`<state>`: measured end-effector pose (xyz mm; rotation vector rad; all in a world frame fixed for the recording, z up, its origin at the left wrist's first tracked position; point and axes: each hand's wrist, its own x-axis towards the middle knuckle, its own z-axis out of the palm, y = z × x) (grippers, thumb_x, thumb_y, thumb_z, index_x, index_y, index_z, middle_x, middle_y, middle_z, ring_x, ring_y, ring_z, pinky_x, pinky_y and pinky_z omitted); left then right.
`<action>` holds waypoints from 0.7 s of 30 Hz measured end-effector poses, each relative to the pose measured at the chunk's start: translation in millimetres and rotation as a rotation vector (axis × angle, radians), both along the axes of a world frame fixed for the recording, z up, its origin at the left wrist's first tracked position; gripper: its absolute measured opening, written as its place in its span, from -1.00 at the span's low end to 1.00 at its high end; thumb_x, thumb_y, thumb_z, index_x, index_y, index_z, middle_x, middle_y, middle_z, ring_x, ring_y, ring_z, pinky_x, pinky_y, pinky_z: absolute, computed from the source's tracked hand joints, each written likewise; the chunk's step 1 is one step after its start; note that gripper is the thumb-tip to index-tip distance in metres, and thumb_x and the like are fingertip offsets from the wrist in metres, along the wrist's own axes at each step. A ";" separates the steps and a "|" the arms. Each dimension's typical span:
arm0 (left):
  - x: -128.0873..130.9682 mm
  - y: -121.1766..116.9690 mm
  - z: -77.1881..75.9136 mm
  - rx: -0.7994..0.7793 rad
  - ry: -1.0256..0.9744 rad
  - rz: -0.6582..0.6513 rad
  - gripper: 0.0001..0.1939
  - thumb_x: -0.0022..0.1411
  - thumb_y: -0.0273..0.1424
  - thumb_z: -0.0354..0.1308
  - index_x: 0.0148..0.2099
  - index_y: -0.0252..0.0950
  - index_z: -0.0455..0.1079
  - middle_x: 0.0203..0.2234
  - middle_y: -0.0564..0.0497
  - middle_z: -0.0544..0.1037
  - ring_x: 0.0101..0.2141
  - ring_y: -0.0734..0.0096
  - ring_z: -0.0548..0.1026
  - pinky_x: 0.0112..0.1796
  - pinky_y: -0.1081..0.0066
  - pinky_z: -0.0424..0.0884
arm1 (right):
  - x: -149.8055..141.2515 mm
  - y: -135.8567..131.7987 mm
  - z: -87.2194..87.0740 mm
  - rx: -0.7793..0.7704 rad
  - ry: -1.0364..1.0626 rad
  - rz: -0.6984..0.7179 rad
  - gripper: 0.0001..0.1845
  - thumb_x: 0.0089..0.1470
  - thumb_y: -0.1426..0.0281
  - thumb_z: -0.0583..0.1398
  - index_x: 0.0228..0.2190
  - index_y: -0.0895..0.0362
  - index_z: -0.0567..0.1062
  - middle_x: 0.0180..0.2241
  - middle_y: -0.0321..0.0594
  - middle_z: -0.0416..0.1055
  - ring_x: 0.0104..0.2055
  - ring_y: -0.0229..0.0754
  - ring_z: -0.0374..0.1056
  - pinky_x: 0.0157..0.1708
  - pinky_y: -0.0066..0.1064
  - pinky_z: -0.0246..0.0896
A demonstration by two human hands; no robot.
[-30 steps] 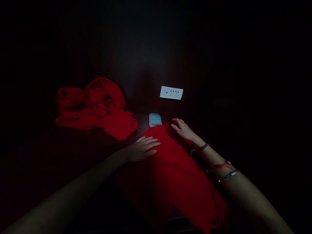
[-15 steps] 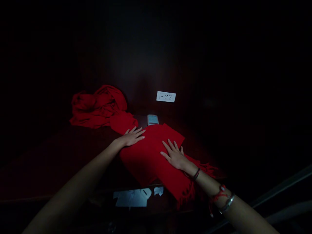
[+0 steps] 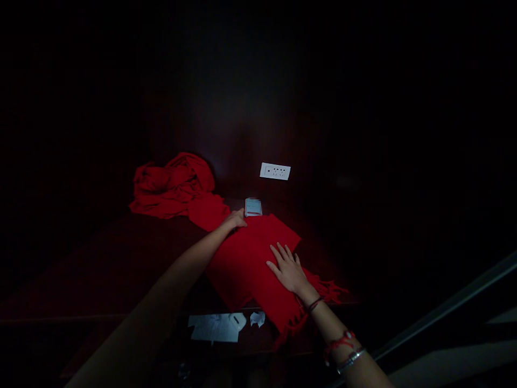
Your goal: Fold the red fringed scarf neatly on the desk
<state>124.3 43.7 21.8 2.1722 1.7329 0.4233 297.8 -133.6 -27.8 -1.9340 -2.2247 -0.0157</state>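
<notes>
A red fringed scarf (image 3: 246, 264) lies on the dark table, partly folded, its tasselled end hanging over the front edge. At its far left edge is my left hand (image 3: 237, 219), fingers curled closed on the cloth; the fingertips are hard to see in the dim light. My right hand (image 3: 290, 272) rests flat on the scarf's right part, fingers spread. The scarf runs on leftward into a bunched heap of the same red cloth (image 3: 173, 186).
Just beyond the scarf sits a small light-blue card-like item (image 3: 253, 207), partly blurred. A white wall socket (image 3: 275, 171) is on the back panel. Below the table's front edge lie a pale flat sheet (image 3: 214, 327) and a crumpled white scrap (image 3: 257, 318). Surroundings are very dark.
My left hand has gone from lying flat on the scarf to curling at its far edge, moving forward and right. My right hand stays spread on the cloth. The view has shifted slightly.
</notes>
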 end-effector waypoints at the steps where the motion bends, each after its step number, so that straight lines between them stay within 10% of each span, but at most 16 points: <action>1: 3.0 4.4 2.3 -0.026 0.023 0.026 -0.44 -0.21 -0.43 0.22 -0.07 -0.26 0.23 -0.24 -0.09 0.45 -0.26 0.20 0.42 -0.34 0.38 0.33 | 0.2 -0.7 0.5 0.007 0.002 0.002 -0.35 0.03 0.00 -0.26 0.10 0.03 -0.06 0.16 -0.19 -0.20 0.17 -0.02 -0.32 0.02 -0.02 -0.28; 10: -8.2 27.1 15.2 -0.181 0.036 0.113 -0.49 -0.03 -0.36 0.07 0.00 -0.37 0.13 -0.16 -0.26 0.35 -0.23 0.13 0.39 -0.37 0.31 0.34 | 0.8 -0.9 0.2 0.054 0.019 -0.017 -0.37 0.05 0.04 -0.23 0.09 0.07 -0.03 0.14 -0.19 -0.13 0.15 -0.05 -0.28 0.01 -0.04 -0.26; 18: -49.1 35.2 1.8 -0.136 -0.108 -0.499 -0.64 -0.23 -0.21 0.24 -0.32 -0.25 0.38 -0.06 -0.02 0.27 -0.07 0.29 0.23 -0.13 0.46 0.17 | 1.2 1.3 -1.7 0.079 0.012 -0.024 -0.41 0.06 0.08 -0.20 0.08 0.04 -0.02 0.12 -0.16 -0.08 0.11 -0.04 -0.14 -0.01 -0.10 -0.20; 21: -60.6 39.7 -5.4 -0.075 -0.141 -0.473 -0.69 -0.20 -0.16 0.20 -0.49 -0.33 0.39 -0.13 -0.07 0.33 -0.13 0.28 0.28 -0.16 0.46 0.18 | 5.2 -0.8 1.3 0.116 0.002 -0.046 -0.44 0.08 0.12 -0.17 0.08 0.07 -0.01 0.06 -0.08 0.03 0.03 -0.06 0.01 -0.05 -0.18 -0.09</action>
